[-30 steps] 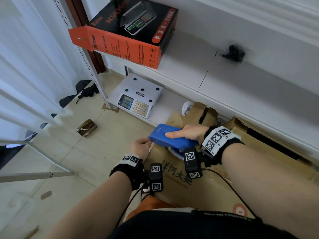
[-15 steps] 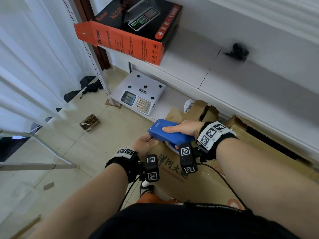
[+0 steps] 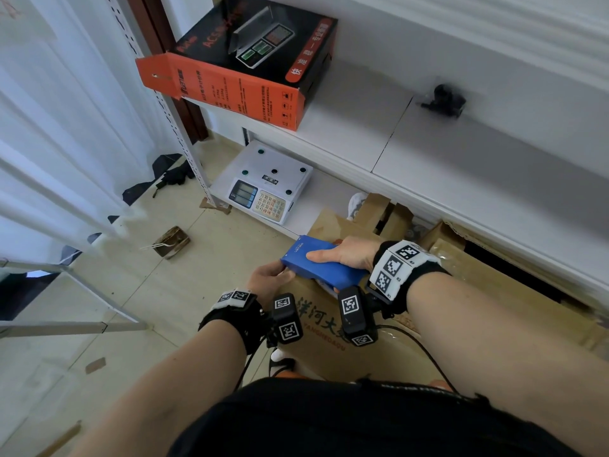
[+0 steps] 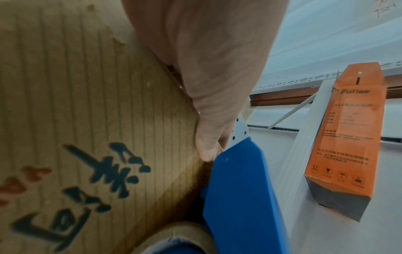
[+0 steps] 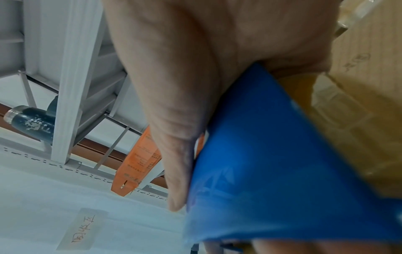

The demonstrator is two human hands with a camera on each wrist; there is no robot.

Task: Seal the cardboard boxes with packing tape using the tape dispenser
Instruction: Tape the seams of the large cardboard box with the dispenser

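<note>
I hold the blue tape dispenser [image 3: 321,263] in my right hand [image 3: 349,255], fingers wrapped round its body, forefinger laid straight along the top face. My left hand [image 3: 268,281] sits at the dispenser's front end; in the left wrist view its thumb presses down at the nose of the dispenser, right where the cardboard box [image 3: 333,344] ends. I cannot tell how the other left fingers lie, nor whether they are pinching the tape end.

Change noted over the last 1 second: the dispenser's nose tips higher, its rear dropping toward the box, and the left hand has closed in under the nose. Both hands have kept their position at the box's far left corner. The whole view has also shifted, as my head has moved.

The box lies on the floor, printed face up. The tape roll [image 4: 174,238] shows just below the dispenser body, touching or nearly touching the box.

Judgement: this is the anchoring or cutting of a strip at the box edge. No tape is clearly legible on the box. A 2nd brown carton [image 3: 514,291] sits beyond the box under the shelf [image 3: 428,159]; more sealing likely remains.
</note>
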